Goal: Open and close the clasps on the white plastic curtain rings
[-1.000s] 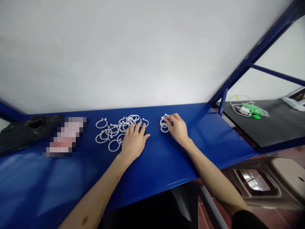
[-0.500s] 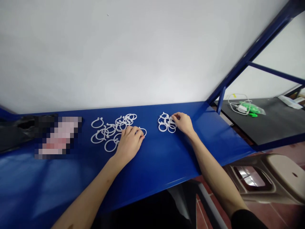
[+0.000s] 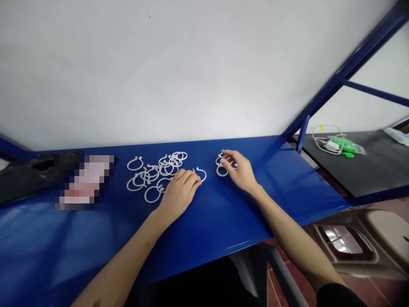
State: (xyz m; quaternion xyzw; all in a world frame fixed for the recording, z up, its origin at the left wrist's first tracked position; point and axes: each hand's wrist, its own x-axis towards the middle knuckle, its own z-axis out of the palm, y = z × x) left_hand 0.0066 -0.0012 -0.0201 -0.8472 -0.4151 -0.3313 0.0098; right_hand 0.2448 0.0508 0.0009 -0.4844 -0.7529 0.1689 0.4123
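My left hand (image 3: 181, 192) is closed, its thumb and fingertips pinching a white open ring (image 3: 205, 174) with small curled ends, low over the blue shelf. Left of that hand lies a loose pile of similar white rings (image 3: 152, 172), several of them overlapping and some partly covered by the hand. On the right, my right hand (image 3: 240, 170) hovers over a smaller cluster of white rings (image 3: 221, 172) with its thumb and fingers apart. It hides most of that cluster, and I see nothing held in it.
The blue metal shelf (image 3: 204, 226) runs along a white wall. At the far left are a black bag (image 3: 25, 175) and a blurred-out pinkish item (image 3: 86, 181). Beyond the blue frame, a dark surface bears a white charger (image 3: 331, 147) and green pieces in plastic. A brown stool (image 3: 361, 234) stands below right.
My right hand has shifted left over the small cluster and spread its fingers. My left hand has moved slightly right with the ring. The view has shifted a little.
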